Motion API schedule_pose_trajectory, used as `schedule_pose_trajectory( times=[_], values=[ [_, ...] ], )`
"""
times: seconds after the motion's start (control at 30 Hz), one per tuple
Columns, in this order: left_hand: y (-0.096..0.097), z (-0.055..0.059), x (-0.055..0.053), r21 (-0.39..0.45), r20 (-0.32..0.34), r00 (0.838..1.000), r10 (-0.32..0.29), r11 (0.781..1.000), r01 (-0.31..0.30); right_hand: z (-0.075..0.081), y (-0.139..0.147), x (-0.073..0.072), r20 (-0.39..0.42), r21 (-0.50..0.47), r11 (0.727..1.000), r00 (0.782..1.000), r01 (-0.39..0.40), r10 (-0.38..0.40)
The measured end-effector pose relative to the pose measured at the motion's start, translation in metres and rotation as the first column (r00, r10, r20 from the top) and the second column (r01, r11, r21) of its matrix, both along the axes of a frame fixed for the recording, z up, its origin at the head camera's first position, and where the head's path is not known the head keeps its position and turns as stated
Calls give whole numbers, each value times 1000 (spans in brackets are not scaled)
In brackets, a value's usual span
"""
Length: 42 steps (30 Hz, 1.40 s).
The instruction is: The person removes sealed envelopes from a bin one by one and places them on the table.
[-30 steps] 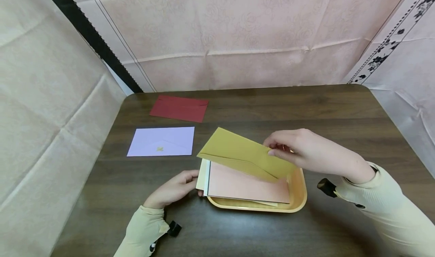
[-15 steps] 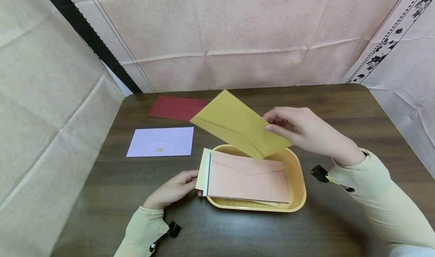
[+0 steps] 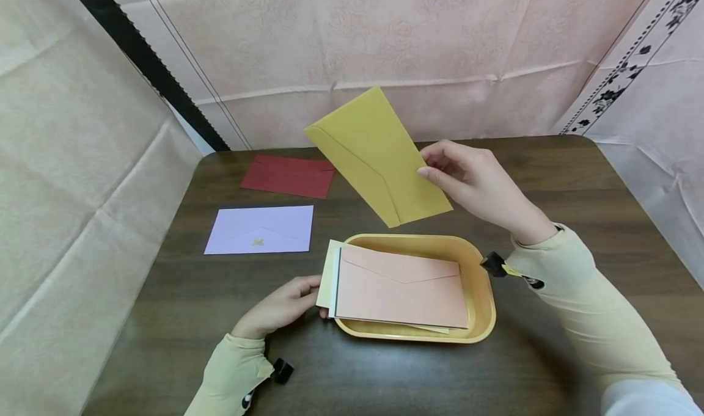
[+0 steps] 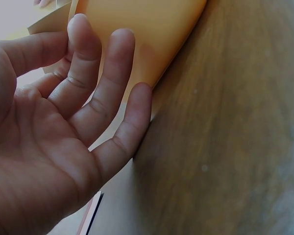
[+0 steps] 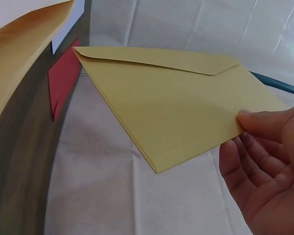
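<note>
In the head view my right hand point(image 3: 466, 181) pinches a mustard-yellow envelope point(image 3: 379, 159) by one edge, well above the table. Its flap side faces me, and it tilts with one corner up. In the right wrist view the thumb point(image 5: 264, 122) lies on its face and the fingers are behind. My left hand point(image 3: 282, 305) is at the left end of the yellow tray point(image 3: 481, 306), with loosely bent fingers point(image 4: 120, 58) beside its outer wall. A stack topped by a pink envelope point(image 3: 401, 291) fills the tray, its pale green envelope point(image 3: 324, 288) jutting past the left rim.
On the brown wooden table point(image 3: 539, 196), a red envelope point(image 3: 288, 176) lies near the back edge. In front of it lies a lavender envelope point(image 3: 260, 229) with a small gold mark. Pale cloth point(image 3: 407, 49) hangs behind the table and along both sides.
My right hand has lifted the yellow envelope off the stack, up and slightly left, turning it steeper. The pink envelope is now uncovered. The left hand stays in place.
</note>
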<state>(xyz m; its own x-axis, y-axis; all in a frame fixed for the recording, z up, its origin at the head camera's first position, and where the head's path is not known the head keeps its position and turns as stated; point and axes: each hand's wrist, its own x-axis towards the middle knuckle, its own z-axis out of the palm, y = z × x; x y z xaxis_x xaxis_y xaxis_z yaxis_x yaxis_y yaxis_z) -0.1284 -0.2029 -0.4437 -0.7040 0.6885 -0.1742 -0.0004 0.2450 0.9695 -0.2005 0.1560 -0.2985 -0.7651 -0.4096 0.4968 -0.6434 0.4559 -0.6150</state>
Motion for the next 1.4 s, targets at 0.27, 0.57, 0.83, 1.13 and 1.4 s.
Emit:
schedule_pose_trajectory(
  times=[0.27,0.57,0.83,1.13,1.4],
  values=[
    [1,1,1,-9,-11,1000,4,1000,-4,-17,-9,-18,140,-2,999,989,49,-48],
    [1,-1,0,-27,-13,1000,12,1000,-13,-42,-17,-33,269,30,998,962,48,-54],
    [1,-2,0,-4,1,1000,4,1000,-4,-59,-25,-42,347,44,999,937,33,-46],
    [1,-3,0,17,-7,1000,5,1000,-5,-70,-29,-50,401,45,999,916,6,-23],
    [1,-2,0,8,-8,1000,6,1000,-6,-77,-32,-58,448,111,993,889,50,-95]
  ],
)
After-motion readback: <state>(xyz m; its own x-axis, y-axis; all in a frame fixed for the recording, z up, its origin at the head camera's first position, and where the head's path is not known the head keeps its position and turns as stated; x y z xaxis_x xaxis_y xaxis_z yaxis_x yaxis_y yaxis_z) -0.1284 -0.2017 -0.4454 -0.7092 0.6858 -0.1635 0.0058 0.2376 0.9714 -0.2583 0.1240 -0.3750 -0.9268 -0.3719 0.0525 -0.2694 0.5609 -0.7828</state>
